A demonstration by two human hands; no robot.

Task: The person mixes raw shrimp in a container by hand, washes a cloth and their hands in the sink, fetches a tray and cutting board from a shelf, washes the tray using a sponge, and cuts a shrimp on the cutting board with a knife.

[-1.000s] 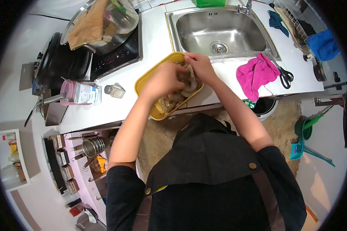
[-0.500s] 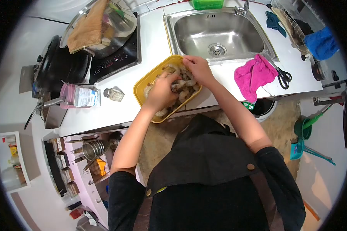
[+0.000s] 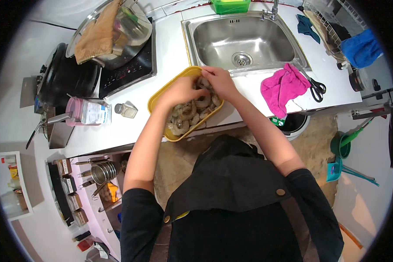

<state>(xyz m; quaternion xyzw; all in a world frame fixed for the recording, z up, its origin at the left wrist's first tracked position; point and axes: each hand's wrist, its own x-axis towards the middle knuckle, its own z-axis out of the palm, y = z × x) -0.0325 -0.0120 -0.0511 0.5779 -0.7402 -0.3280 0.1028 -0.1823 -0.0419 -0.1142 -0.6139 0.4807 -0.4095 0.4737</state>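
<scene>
Head view: your two hands meet over the far half of the yellow tray, which is at the near edge of the counter, on the near side of the sink and a little to its left. The tray's long axis slants from near left to far right, and raw shrimp lie heaped along it.

Your left hand crosses the left long side, back up, fingers curled down among the shrimp and pointing right; the fingertips are partly hidden, so you cannot tell whether they pinch one. Your right hand holds the rim at the far right end, fingers bent over it. Between them the gap is narrow, with a few shrimp showing in it.

The bulk of the uncovered shrimp lies on the near side of your left hand, toward the near end, so your left is the nearer hand to that heap. Well apart to the right, a pink cloth lies beside the scissors.
</scene>
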